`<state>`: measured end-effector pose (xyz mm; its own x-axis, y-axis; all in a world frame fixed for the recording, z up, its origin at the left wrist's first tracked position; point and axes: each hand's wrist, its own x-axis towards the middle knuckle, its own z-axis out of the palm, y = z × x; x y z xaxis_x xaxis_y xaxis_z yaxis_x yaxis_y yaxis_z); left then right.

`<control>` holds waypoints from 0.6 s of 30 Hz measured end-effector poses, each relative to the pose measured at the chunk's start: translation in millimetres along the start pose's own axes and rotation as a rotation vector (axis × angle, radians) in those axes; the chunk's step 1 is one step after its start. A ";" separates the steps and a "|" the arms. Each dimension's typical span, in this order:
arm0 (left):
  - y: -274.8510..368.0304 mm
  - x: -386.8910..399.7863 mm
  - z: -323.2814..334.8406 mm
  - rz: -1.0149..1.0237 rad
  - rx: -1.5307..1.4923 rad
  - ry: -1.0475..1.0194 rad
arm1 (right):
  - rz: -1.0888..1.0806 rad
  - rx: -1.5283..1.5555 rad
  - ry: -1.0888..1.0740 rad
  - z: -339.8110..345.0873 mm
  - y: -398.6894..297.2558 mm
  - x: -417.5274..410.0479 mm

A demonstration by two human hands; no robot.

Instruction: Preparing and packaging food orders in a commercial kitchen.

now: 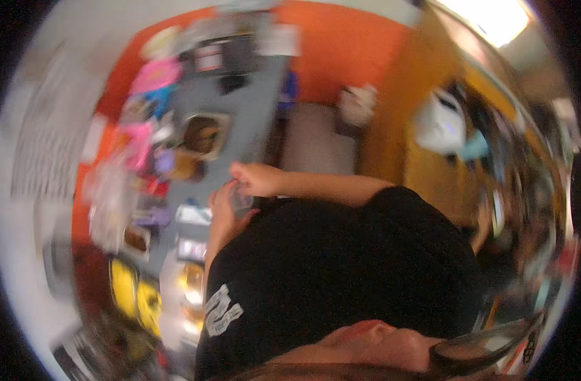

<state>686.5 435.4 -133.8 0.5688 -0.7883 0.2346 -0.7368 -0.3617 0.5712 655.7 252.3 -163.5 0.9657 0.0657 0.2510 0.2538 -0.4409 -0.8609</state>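
My left hand point(221, 205) is curled around a small clear plastic item point(242, 199), perhaps a container or bag, held close to my black shirt. Bent in from the other side, my right hand point(258, 179) has its fingers closed at the upper edge of the same item. Motion blur hides the finger detail. Both hands are over the near edge of a grey-blue table point(247, 124). Nearest to my left hand on the tabletop lie a white packet point(194, 214) and a small white card-like item point(191, 249).
An open box with dark contents point(204, 135) sits beyond my hands. Pink bags point(154, 76), clear plastic bags point(112, 205) and yellow packs point(135, 295) line the wall side. A wooden bench point(385, 133) holds a white bag point(440, 124). Another person's hand point(482, 226) shows at right.
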 end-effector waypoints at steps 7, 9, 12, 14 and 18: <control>23.9 51.5 53.9 0.274 -0.049 -0.480 | 0.303 -0.063 0.156 -51.2 0.8 -88.7; 37.6 39.9 63.7 0.271 -0.101 -0.515 | 0.310 -0.093 0.148 -46.7 7.6 -111.8; 53.8 41.8 67.9 0.274 -0.131 -0.513 | 0.313 -0.135 0.144 -53.3 10.3 -120.1; 61.8 42.4 69.4 0.269 -0.124 -0.475 | 0.318 -0.144 0.136 -61.2 4.6 -122.4; 55.1 41.5 65.8 0.175 -0.182 -0.486 | 0.255 -0.020 0.046 -66.4 3.2 -113.1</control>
<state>645.5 350.0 -144.3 0.1776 -0.9837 -0.0273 -0.7056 -0.1466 0.6932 543.7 184.0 -165.3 0.9948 -0.0905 0.0478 0.0013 -0.4558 -0.8901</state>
